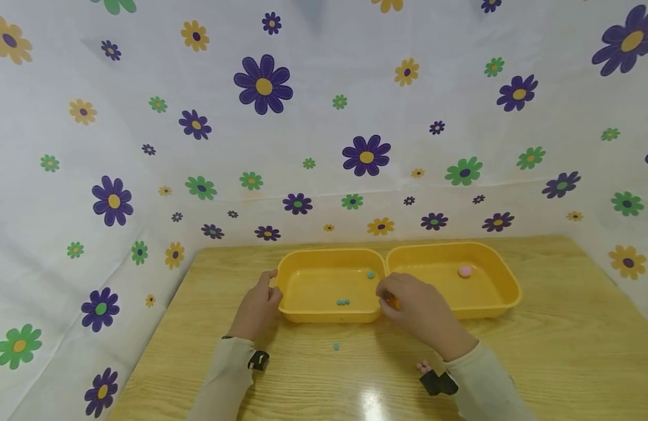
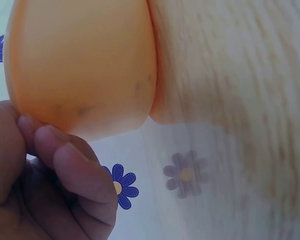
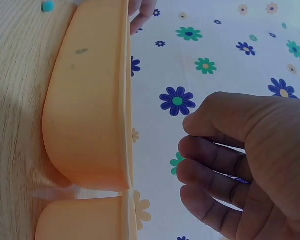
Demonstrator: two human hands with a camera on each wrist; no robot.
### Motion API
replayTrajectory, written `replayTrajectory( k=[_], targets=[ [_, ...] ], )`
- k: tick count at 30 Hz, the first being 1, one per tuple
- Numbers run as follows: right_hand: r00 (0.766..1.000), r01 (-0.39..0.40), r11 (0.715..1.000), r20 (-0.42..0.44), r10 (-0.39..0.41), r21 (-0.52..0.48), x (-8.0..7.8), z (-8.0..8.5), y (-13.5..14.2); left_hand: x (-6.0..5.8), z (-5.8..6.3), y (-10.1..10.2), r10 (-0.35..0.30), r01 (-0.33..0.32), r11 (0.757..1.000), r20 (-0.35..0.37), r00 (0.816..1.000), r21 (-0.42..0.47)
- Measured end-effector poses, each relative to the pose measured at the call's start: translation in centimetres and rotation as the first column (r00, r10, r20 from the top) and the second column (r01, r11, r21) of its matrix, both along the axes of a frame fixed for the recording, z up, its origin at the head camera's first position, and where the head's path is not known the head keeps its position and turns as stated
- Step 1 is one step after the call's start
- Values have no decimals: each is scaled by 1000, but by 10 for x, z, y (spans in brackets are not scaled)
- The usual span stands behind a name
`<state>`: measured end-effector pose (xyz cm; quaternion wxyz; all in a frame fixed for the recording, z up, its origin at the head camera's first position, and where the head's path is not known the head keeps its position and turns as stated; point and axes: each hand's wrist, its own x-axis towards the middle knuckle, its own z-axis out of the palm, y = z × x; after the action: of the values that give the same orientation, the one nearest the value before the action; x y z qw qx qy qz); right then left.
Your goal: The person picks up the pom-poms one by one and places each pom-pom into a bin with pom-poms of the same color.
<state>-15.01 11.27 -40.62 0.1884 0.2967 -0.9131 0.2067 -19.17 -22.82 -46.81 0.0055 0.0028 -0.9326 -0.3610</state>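
Two yellow plastic trays stand side by side on the table. At the left end of the left tray (image 1: 329, 317), my left hand (image 1: 256, 307) grips the wall near the rim with curled fingers. Above where the trays meet is my right hand (image 1: 415, 304); its fingers (image 3: 205, 172) are loosely bent, and I see nothing between them in the right wrist view. Several small teal beads (image 1: 343, 302) lie in the left tray near its front, and a lone teal bead (image 1: 371, 275) is at its back right. A pink piece (image 1: 464, 271) sits in the right tray (image 1: 499, 307).
Another teal bead (image 1: 336, 347) lies on the wooden table (image 1: 302, 374) in front of the left tray. Small pink beads (image 1: 423, 366) are beside the right wrist's black strap (image 1: 438, 383). A flower-printed white cloth (image 1: 313, 128) hangs behind and at the sides.
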Motion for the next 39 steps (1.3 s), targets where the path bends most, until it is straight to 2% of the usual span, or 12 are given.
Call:
replayTrajectory(
  k=[15,29,39],
  targets=[
    [998,37,999,59,-38,14,0,1,2,2,1,1,-15,15,1000,-4,1000,-2],
    [996,35,999,81,-37,18,-3,-5,2,3,2,-1,-12,12,1000,10,1000,8],
    [994,22,999,107,-25,26,-6,-7,2,0,0,0,-8,7,1000,20,1000,14]
  ],
)
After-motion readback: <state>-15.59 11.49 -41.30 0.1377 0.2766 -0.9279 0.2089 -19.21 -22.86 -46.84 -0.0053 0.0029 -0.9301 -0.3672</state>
